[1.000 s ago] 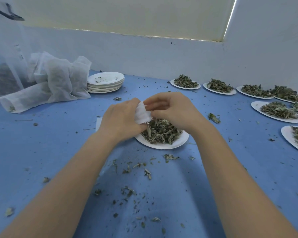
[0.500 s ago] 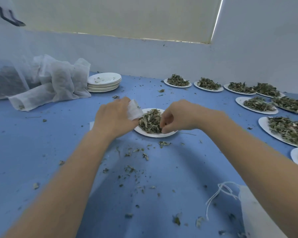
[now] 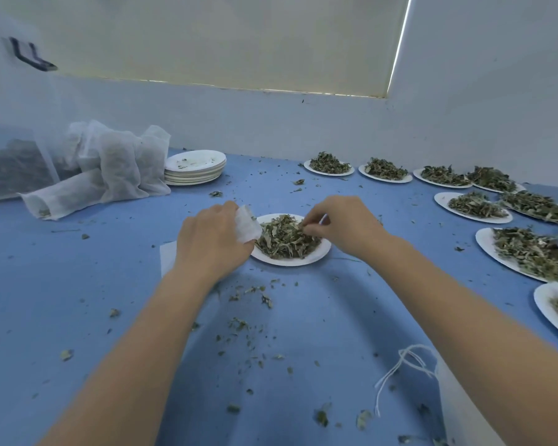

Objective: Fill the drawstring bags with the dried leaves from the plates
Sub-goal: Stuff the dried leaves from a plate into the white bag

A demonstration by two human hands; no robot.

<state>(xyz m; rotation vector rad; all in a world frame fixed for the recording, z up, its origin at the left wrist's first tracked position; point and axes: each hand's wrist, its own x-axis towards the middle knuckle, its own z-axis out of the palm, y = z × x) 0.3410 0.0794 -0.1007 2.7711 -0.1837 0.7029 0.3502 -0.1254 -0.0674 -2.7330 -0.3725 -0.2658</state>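
Note:
A white paper plate (image 3: 316, 256) heaped with dried leaves (image 3: 284, 238) sits in the middle of the blue table. My left hand (image 3: 211, 241) grips a white drawstring bag (image 3: 247, 223) at the plate's left rim; more of the bag's fabric shows under my wrist. My right hand (image 3: 345, 225) rests on the right side of the heap, fingertips pinched on leaves. Another white drawstring bag (image 3: 458, 400) with loose cords lies near the front right, partly under my right forearm.
Filled mesh bags (image 3: 110, 165) lie at the back left beside a stack of empty plates (image 3: 195, 167). Several plates of leaves (image 3: 474, 204) line the back and right. Leaf crumbs (image 3: 248, 333) are scattered over the table. A white wall bounds the far side.
My right hand has left the bag's mouth, dropped onto the plate and shifted over the leaf heap. My left hand keeps hold of the bag. The view shifted left.

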